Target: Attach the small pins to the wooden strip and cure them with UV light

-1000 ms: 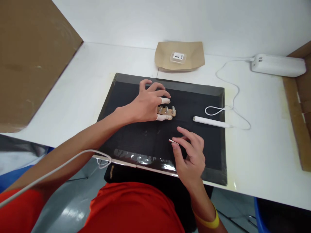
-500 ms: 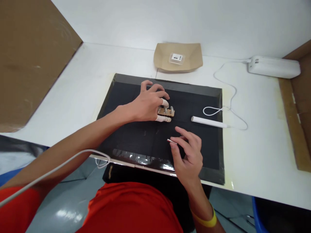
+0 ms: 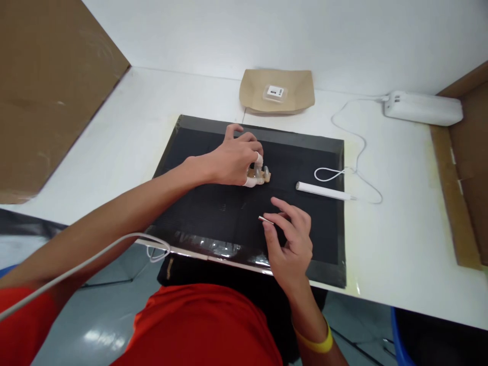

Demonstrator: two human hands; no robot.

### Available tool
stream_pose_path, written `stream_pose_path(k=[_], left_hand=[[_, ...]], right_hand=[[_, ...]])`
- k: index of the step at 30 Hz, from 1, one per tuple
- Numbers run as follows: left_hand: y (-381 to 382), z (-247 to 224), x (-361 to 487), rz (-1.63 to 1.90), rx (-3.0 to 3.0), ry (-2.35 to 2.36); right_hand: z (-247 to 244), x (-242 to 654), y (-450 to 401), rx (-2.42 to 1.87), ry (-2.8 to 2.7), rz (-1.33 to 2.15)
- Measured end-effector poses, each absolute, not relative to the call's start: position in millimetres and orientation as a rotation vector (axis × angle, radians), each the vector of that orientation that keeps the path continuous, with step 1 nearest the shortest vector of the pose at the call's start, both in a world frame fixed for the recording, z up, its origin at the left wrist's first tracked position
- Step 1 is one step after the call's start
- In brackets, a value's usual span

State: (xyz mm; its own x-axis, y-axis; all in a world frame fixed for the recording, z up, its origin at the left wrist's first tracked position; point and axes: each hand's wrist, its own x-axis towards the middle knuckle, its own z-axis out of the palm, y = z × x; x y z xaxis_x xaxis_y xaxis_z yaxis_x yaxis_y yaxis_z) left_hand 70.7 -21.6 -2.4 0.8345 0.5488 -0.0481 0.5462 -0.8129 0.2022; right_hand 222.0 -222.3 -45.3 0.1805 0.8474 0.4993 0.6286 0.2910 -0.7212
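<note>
On the black mat [image 3: 213, 213] lies a small tan strip [image 3: 268, 177] with clear, rounded pieces standing on it. My left hand [image 3: 237, 158] reaches over the strip from the left, with white covers on its thumb and index finger. Those two fingers close around a small clear piece [image 3: 256, 172] on the strip and partly hide it. Nearer to me, my right hand [image 3: 292, 239] pinches a thin, short, pale stick [image 3: 266, 220] between thumb and index finger. The stick's far end points left; its exact kind is too small to tell.
A brown paper tray [image 3: 297, 91] holding a small clear case [image 3: 275, 93] with a white label stands behind the mat. To the right lie a white pen-like tool [image 3: 322, 190], its looped cable [image 3: 364, 145] and a white power bank [image 3: 423, 108]. Cardboard panels [image 3: 57, 96] flank the table.
My left thumb and index finger have drawn together around a clear piece on the strip. My right hand still holds the stick in much the same place. The whole view has shifted slightly.
</note>
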Motion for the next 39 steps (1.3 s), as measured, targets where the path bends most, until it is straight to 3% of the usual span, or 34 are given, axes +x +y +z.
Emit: stream_pose_path(k=[9, 20, 33, 39], left_hand=[[-22.3, 7.2, 53.9, 0.146, 2.663, 0.880], [-25.6, 16.2, -10.9, -0.071, 2.414, 1.182], [-61.7, -28.9, -12.7, 0.404, 2.329, 1.345], [-61.2, -41.0, -8.3, 0.455, 2.397, 1.368]], right_hand=[[-44.7, 222.1, -223.4, -1.412, -1.498, 0.308], [-46.3, 226.0, -224.3, -1.396, -1.505, 0.416], [-54.2, 226.3, -223.2, -1.415, -1.495, 0.283], [-55.8, 224.8, -221.8, -1.473, -1.491, 0.217]])
